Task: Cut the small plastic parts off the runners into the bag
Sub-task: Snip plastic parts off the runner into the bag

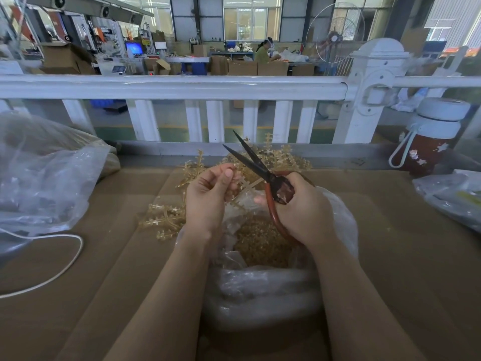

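My left hand (208, 194) pinches a runner (248, 184) over the open bag (341, 217); my right hand (299, 207) grips the scissors (256, 162) by their red loops, blades parted and pointing to 11 o'clock. The runner, a thin amber stick with side branches, looks light and stiff, probably brittle at the gates, so I judge the bare stem the place to hold, clear of the parts. Its long axis seems to run from 8 toward 2 o'clock, across the blades. Cut parts (263, 241) heap inside the bag at 6 o'clock from my hands. More runners (164, 220) lie on the table (390, 256) at 9 and 12 o'clock
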{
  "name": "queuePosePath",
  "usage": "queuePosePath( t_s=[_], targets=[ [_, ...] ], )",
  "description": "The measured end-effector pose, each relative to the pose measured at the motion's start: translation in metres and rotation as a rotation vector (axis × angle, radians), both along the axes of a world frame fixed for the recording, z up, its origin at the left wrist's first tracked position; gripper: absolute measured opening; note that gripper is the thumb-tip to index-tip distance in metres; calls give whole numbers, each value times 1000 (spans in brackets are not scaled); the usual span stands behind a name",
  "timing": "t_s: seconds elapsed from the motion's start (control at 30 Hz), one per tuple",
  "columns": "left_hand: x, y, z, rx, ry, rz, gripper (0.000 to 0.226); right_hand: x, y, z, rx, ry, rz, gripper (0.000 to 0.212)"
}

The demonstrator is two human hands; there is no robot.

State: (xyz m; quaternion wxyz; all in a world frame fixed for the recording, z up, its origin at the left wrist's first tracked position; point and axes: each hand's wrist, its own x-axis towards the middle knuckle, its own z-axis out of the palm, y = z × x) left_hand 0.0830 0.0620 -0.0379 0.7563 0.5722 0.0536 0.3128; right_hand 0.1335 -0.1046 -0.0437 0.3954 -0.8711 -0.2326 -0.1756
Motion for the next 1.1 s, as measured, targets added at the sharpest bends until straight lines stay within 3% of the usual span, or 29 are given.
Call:
queuePosePath(
  t_s=[0.27,0.8,1.1],
  targets=[
    [-2,0,1,97,-5,22,26,-1,0,-2,-148,-107,14,57],
    [-6,-1,3,72,-15,-17,14,1,1,-5,-160,-108,-20,67],
    [-6,-2,6,49,-18,-24,13,0,2,-2,-159,-108,-39,48]
  ],
)
